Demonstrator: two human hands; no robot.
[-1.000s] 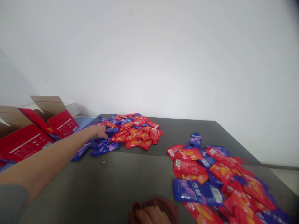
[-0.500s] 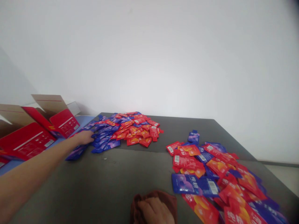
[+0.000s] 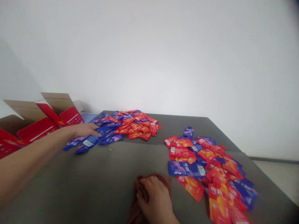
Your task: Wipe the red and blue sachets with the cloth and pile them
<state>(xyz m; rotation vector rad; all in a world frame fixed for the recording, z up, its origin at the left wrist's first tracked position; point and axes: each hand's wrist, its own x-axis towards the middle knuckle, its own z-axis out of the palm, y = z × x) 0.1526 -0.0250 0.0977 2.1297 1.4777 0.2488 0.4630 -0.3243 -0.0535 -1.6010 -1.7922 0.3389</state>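
Stretched out to the left, my left hand [image 3: 88,129] is closed on the end of a blue pouch [image 3: 90,141], which hangs toward the table with a white barcode label showing. Another blue pouch [image 3: 73,143] lies beside it, partly under my wrist. Just beyond my fingers is a heap of blue and red pouches [image 3: 137,126]. My right hand [image 3: 155,196] rests near the front of the dark table, fingers curled into a crumpled brown cloth [image 3: 164,180]. Right of the cloth spreads a second pile of red and blue pouches [image 3: 187,152].
Open red cardboard boxes [image 3: 37,129] with raised brown flaps stand at the left, on a light blue surface [image 3: 90,117]. The dark table [image 3: 112,174] runs back to a white wall [image 3: 149,56]. A small pale scrap [image 3: 110,149] lies on the table.
My left hand has pulled a blue pouch slightly away from the heap, and its label now shows. The view has shifted, so my right hand and the cloth appear higher.
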